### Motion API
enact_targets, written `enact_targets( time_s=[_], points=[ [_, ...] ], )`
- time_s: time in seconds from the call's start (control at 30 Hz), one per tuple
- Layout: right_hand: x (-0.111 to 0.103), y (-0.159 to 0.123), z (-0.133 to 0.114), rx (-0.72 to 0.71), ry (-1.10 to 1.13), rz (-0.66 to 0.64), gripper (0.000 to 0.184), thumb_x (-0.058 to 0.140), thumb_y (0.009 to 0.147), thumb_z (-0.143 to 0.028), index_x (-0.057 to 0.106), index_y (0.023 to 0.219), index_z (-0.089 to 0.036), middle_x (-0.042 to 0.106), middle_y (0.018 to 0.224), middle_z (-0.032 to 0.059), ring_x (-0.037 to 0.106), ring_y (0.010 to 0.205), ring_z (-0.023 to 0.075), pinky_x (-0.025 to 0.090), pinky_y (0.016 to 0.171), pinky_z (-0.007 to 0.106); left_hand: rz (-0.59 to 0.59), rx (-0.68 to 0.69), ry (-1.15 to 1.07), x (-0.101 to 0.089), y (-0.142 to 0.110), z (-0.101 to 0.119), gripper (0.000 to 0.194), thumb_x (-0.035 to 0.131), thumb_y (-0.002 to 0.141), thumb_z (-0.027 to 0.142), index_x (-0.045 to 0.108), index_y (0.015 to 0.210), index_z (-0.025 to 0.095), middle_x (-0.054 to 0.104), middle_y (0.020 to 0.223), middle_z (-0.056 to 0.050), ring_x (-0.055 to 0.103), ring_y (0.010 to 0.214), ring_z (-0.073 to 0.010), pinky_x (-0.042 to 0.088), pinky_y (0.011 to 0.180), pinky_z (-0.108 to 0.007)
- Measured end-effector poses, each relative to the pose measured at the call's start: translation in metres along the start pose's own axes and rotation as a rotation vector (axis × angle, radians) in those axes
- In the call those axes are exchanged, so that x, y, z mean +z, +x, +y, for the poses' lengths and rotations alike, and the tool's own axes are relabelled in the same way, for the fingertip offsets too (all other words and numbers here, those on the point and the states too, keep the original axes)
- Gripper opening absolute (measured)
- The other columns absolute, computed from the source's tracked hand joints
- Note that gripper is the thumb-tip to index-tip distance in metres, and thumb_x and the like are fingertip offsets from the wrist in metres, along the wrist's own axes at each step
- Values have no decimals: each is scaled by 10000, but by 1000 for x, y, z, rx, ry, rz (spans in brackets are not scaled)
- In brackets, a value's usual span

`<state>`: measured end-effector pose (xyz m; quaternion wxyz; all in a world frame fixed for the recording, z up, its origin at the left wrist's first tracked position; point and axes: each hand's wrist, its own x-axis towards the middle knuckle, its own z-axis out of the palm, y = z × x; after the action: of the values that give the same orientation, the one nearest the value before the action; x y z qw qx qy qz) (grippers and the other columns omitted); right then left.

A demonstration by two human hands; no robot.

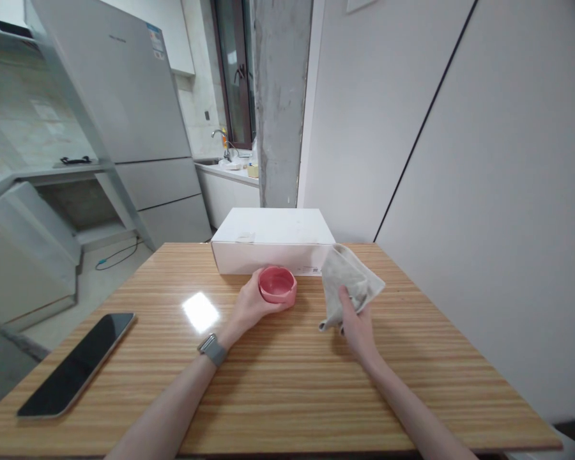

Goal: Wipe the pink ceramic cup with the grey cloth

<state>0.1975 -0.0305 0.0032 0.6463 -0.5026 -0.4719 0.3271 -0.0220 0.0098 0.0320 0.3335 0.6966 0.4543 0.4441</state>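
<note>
My left hand (252,303) is wrapped round the side of a small pink bowl (278,285), whose open mouth faces up and towards me. The inside of the bowl looks bare. To the right, my right hand (358,324) grips a crumpled light grey cloth (342,279), with the thumb pressed on top of it. The cloth fans out above the fingers, and its lower corner hangs to the left. Bowl and cloth are apart from each other. I cannot tell whether the bowl touches the tabletop.
A white box (273,255) lies at the far edge of the wood-grain table (278,396), just behind the bowl and cloth. On the left side rests a dark-screened phone or tablet (79,364). Beyond stand a grey fridge (138,96) and a sink tap (225,144); a white wall rises at right.
</note>
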Motion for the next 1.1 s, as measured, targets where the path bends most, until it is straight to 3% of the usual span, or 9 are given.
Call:
enact_targets(
  time_s=[0.2,0.27,0.33,0.43,0.53,0.7,0.83,0.97,1.1],
  points=[
    [49,15,-1,-689,-383,-513,454,460,858,-383,549,1247,-167,580,1279,118,474,1242,305,281,1078,559,128,182,23,12,-7,-3,759,806,544,246,473,1224,192,542,1199,-104,519,1117,-277,398,975,-403],
    [50,11,1,-877,-433,-535,521,417,861,-389,482,1314,-140,524,1341,133,415,1290,318,230,1091,588,143,226,-39,15,-10,-4,725,804,551,224,482,1199,178,533,1177,-115,517,1105,-279,389,985,-414],
    [44,6,2,-956,-434,-490,558,351,884,-453,474,1318,-124,553,1302,152,466,1249,321,307,1063,562,82,210,-173,19,-14,-3,758,821,541,225,473,1213,179,526,1200,-126,512,1121,-285,374,1004,-418],
    [33,1,2,-983,-391,-456,626,279,888,-577,543,1248,-139,653,1148,150,597,1100,310,448,967,485,-107,70,-457,22,-18,4,841,836,542,240,441,1283,203,486,1320,-134,488,1187,-291,357,1028,-404],
    [27,-1,-4,-1090,-411,-491,557,315,905,-513,562,1227,-131,702,1036,147,660,994,285,512,897,450,-142,-183,-860,21,-17,9,641,712,707,384,473,1279,222,519,1330,-101,528,1159,-255,388,995,-376],
    [27,-1,-17,-1427,-509,-619,424,371,903,-186,500,1278,-37,707,1025,168,645,1036,250,537,895,389,-201,-584,-1275,15,-12,6,489,464,839,545,664,918,106,712,823,-91,639,699,-167,476,713,-269],
    [26,5,-13,-1425,-520,-671,403,378,895,-163,524,1257,-64,694,1062,168,625,1068,254,534,900,399,-296,-689,-1167,21,-13,5,444,514,830,516,666,777,102,674,660,-59,587,580,-130,451,623,-227],
    [23,17,-6,-1322,-542,-715,502,348,911,-363,512,1269,-50,661,1119,204,595,1114,290,510,920,449,-115,-447,-857,29,-12,7,382,542,822,520,660,832,157,685,790,-47,620,750,-181,459,749,-279],
    [22,27,-4,-1261,-624,-767,545,412,850,-340,478,1290,-26,631,1175,219,575,1144,300,479,953,457,-29,-350,-738,26,-13,8,309,563,832,479,633,914,190,662,920,-23,577,924,-184,424,847,-271]
  ],
)
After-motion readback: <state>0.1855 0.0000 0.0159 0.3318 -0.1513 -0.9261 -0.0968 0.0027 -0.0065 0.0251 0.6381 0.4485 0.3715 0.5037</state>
